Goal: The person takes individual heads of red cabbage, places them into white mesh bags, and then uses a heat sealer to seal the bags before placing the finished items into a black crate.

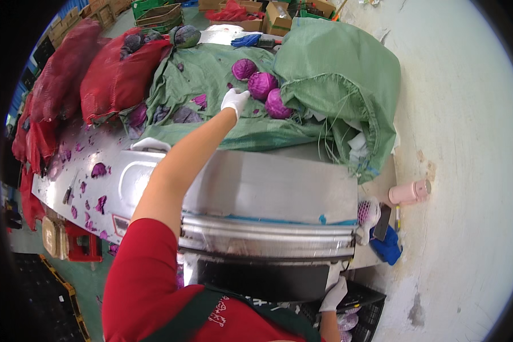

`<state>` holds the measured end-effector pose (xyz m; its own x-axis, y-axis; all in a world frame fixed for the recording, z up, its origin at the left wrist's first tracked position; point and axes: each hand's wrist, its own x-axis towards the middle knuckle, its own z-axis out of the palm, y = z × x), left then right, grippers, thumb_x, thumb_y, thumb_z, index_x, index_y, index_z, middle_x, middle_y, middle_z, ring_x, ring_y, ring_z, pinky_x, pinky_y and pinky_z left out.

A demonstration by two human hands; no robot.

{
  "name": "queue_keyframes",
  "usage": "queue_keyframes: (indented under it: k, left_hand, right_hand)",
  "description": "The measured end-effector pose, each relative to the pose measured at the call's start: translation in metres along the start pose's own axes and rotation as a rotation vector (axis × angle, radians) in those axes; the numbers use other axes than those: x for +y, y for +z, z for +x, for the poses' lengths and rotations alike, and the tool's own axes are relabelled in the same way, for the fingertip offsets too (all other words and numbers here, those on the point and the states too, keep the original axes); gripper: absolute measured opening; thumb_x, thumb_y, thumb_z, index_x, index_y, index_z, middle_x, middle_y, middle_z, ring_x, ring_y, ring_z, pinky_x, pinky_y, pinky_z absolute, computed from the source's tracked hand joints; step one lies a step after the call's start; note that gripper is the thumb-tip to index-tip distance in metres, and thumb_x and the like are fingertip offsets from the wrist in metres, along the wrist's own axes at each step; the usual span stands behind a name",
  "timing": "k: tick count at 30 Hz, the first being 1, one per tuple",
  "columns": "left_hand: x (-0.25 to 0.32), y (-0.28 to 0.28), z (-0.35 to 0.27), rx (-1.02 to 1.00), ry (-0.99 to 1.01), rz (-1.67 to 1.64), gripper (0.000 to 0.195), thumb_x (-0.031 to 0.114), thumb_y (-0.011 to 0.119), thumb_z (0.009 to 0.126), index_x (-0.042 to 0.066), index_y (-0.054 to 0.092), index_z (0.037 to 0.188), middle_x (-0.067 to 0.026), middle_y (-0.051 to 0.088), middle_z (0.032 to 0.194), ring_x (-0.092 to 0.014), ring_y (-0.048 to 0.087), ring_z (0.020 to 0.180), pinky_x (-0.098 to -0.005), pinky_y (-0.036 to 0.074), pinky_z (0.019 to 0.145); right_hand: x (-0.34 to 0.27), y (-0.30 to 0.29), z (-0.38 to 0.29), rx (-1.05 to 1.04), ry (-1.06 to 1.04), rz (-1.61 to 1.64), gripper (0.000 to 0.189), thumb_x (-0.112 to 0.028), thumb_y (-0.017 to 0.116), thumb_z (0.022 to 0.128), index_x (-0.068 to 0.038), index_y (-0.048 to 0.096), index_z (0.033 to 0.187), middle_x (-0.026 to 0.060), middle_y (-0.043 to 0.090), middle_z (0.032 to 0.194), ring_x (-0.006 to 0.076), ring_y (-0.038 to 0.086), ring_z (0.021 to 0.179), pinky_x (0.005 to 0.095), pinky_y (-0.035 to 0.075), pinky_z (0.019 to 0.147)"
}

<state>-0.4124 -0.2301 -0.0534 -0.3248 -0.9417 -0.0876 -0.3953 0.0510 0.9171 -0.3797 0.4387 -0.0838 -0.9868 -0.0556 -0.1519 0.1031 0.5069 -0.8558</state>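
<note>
My left hand [236, 102], in a white glove, reaches across a green woven sheet [213, 64] to several purple cabbages. Its fingertips are at the edge of the middle cabbage [262, 85]; whether they touch it is unclear. Behind that one lies another purple cabbage [244, 69], and a third cabbage [278, 104] sits partly under the mouth of a green woven sack [337, 55]. My right hand [335, 294], also white-gloved, is low at the right corner of a stainless steel machine [273, 184] with a black plate [263, 280]. Its fingers are partly hidden, so its grip cannot be told.
Red mesh sacks [115, 81] of cabbages stand at left. A knife [69, 190] lies on the metal table [55, 184] among purple leaf scraps. A pink bottle [409, 191], a phone [382, 222] and a netted cabbage [368, 211] lie at right. Black crate [367, 316] below holds wrapped items.
</note>
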Motion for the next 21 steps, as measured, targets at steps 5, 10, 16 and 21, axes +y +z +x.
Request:
queue_keyframes:
  k: [5, 10, 16, 21]
  left_hand:
    - [0.048, 0.083, 0.033, 0.169, -0.222, 0.181, 0.099, 0.060, 0.073, 0.065, 0.018, 0.033, 0.145, -0.0228, 0.043, 0.140, -0.036, 0.046, 0.126, -0.0448, 0.043, 0.100]
    - [0.044, 0.119, 0.061, 0.192, -0.210, 0.381, 0.128, 0.059, 0.083, 0.054, 0.027, 0.006, 0.151, -0.0227, 0.025, 0.147, -0.043, 0.038, 0.129, -0.0567, 0.040, 0.098]
    - [0.020, 0.089, 0.078, 0.258, -0.247, -0.053, 0.120, 0.046, 0.089, 0.051, 0.020, 0.023, 0.148, -0.0231, 0.036, 0.141, -0.039, 0.047, 0.123, -0.0472, 0.045, 0.097]
    - [0.040, 0.000, 0.034, 0.096, -0.345, -0.587, 0.112, 0.042, 0.089, 0.057, 0.012, 0.026, 0.145, -0.0171, 0.034, 0.142, -0.031, 0.047, 0.122, -0.0521, 0.053, 0.083]
  right_hand:
    - [0.014, -0.005, -0.008, 0.097, 0.101, -0.056, 0.033, -0.016, 0.041, 0.091, 0.005, 0.062, 0.079, 0.0056, 0.058, 0.071, 0.0151, 0.050, 0.066, 0.0303, 0.041, 0.062]
    - [-0.050, 0.007, -0.014, 0.094, 0.340, -0.058, 0.035, -0.018, 0.039, 0.095, 0.006, 0.065, 0.099, 0.0125, 0.064, 0.086, 0.0241, 0.056, 0.080, 0.0362, 0.045, 0.078]
    - [-0.038, 0.004, -0.008, 0.094, 0.365, -0.010, 0.035, -0.021, 0.041, 0.095, 0.003, 0.066, 0.099, 0.0065, 0.063, 0.082, 0.0147, 0.050, 0.069, 0.0279, 0.042, 0.063]
    - [0.004, 0.001, -0.002, 0.127, 0.139, -0.016, 0.032, -0.016, 0.040, 0.092, 0.003, 0.062, 0.079, 0.0003, 0.053, 0.066, 0.0075, 0.039, 0.055, 0.0245, 0.030, 0.049]
